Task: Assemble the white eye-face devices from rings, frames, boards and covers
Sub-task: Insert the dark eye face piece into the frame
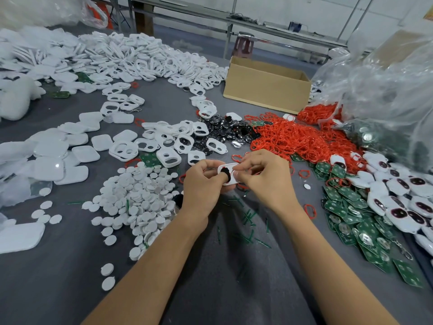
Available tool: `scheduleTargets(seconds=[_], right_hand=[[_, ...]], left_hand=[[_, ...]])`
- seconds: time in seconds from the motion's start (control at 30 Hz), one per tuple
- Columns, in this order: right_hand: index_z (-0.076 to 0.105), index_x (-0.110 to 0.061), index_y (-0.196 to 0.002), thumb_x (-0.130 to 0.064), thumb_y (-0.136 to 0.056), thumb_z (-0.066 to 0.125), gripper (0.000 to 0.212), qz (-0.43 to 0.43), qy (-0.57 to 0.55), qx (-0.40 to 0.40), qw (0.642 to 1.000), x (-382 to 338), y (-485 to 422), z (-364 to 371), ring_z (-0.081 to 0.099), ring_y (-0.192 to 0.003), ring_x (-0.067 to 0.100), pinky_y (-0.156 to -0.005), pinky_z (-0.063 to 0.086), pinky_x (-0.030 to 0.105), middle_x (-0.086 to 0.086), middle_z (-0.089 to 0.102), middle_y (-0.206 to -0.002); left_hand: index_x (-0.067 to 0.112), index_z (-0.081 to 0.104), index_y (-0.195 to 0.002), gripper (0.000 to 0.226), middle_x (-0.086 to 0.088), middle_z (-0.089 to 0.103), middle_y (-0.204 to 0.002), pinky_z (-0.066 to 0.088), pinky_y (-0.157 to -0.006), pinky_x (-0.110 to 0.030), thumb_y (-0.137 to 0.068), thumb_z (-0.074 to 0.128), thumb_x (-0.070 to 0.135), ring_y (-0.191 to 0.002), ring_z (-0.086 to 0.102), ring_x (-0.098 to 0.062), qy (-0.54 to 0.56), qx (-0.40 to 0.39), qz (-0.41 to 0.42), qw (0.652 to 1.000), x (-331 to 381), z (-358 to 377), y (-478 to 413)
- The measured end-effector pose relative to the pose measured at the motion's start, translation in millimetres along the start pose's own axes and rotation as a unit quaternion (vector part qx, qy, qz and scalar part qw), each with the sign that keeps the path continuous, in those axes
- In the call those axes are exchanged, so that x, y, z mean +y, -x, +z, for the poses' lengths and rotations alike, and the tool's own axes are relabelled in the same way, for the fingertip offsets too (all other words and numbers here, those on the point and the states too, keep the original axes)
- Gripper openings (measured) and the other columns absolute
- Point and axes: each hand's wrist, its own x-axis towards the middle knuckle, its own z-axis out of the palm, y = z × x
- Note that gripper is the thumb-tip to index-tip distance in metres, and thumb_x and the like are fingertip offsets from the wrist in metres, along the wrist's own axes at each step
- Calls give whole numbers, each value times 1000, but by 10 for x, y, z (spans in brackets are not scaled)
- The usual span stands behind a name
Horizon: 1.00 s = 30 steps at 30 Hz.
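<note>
We see a cardboard box [267, 86] standing open toward the far edge of the grey worktop [70, 277], but its inside is hidden from us. By the right edge, slumped clear plastic bags [386, 90] hold red rings and green boards, and both kinds spill out of them onto the surface as a red rings heap [304, 139] and a spread of green boards [351, 221]. Assembled eye-face devices [403, 202] lie beside those boards at the right edge. The white frame [228, 174] we are working on is held just above the middle of the worktop, its face turned up toward us. Its long axis runs roughly left to right between the two hands, and a black eye piece sits in its left opening. The left hand [202, 181] has its fingers curled around the frame's left end, with the thumb laid across the near rim by the black piece. The right hand [264, 177] pinches the right end between its fingertips. Loose white discs [140, 198] lie left of the hands, with more white frames [168, 146] just beyond them.
</note>
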Motion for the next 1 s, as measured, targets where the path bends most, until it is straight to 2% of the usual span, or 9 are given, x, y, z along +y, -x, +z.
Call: scheduleTargets(seconds=[0.13,0.23,0.37,0.47,0.67,0.8,0.93,1.0], right_hand=[[73,-15,-66,1,-68,73,16,39,-5,3,999,6,0,9,64,-68,14,-69,53,31,-7,67,-75],[70,-19,-61,0,-67,75,21,75,-40,-7,996,5,-5,2,64,-71,11,-74,54,29,-10,67,-72],[69,-17,-58,5,-66,77,25,132,-141,-25,981,15,-10,-21,63,-69,19,-77,55,46,0,70,-75],[68,-19,-58,4,-66,79,27,127,-131,-29,983,27,-9,-29,60,-63,24,-71,54,51,9,70,-71],[60,-15,-62,5,-64,81,29,127,-115,-14,985,37,-19,-36,58,-56,22,-59,51,40,13,65,-61],[58,-17,-75,12,-65,75,35,132,-147,-37,980,-10,-20,-49,52,-47,11,-49,43,22,2,62,-58],[58,-15,-83,18,-65,68,39,123,-158,-55,978,-43,-15,-42,47,-46,7,-48,41,20,3,62,-63],[57,-12,-88,20,-67,65,39,125,-174,-65,975,-49,-11,-38,48,-49,10,-50,42,22,9,62,-68]], left_hand=[[9,63,-86,22,-1,73,-71,61,-67,-33,-82,59,-12,-61,68,-9,-22,-7,12,1000,-30,5,-6],[9,63,-86,22,-2,73,-73,61,-68,-35,-82,59,-12,-63,69,-11,-20,-11,14,1000,-34,0,-9],[7,63,-88,22,0,73,-69,58,-59,-25,-82,59,-14,-64,70,-13,-5,-24,5,1000,-17,-11,-3],[5,63,-90,21,-1,73,-70,60,-63,-28,-82,60,-14,-66,71,-16,-10,-30,4,999,-15,-6,-5],[4,63,-92,20,-6,73,-78,61,-66,-31,-83,62,-14,-70,71,-17,-16,-42,4,999,-10,-15,3],[3,63,-91,18,-9,73,-78,61,-64,-30,-82,64,-14,-67,71,-18,-17,-39,7,999,-5,-12,20],[2,62,-91,18,-17,71,-86,60,-62,-30,-83,63,-14,-69,71,-20,-19,-24,0,1000,-5,6,21],[1,62,-91,18,-19,70,-87,60,-62,-29,-83,63,-15,-69,71,-20,-19,-21,-4,1000,-12,3,12]])
